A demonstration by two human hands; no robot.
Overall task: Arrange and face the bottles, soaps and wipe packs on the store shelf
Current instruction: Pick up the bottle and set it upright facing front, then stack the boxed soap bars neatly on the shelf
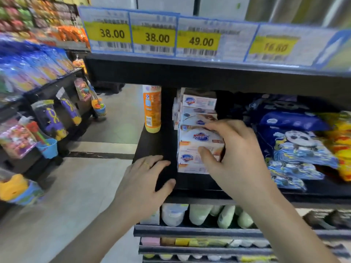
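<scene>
Gripping soap boxes (199, 137) | right hand (239, 154) | left hand (144, 179) beside, on shelf (157, 147)

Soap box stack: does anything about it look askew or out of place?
Yes. The soap boxes are unevenly stacked, their edges stepping out of line. The right hand grips the lower ones; the left hand rests open on the shelf.

I'm standing in a shop aisle: yellow price tags (154, 37) with barcodes line the black shelf (190, 73) edge before me, stacked soap boxes (199, 136) and wipe packs (296, 147) sit below, and packaged toys (51, 118) hang opposite
</scene>
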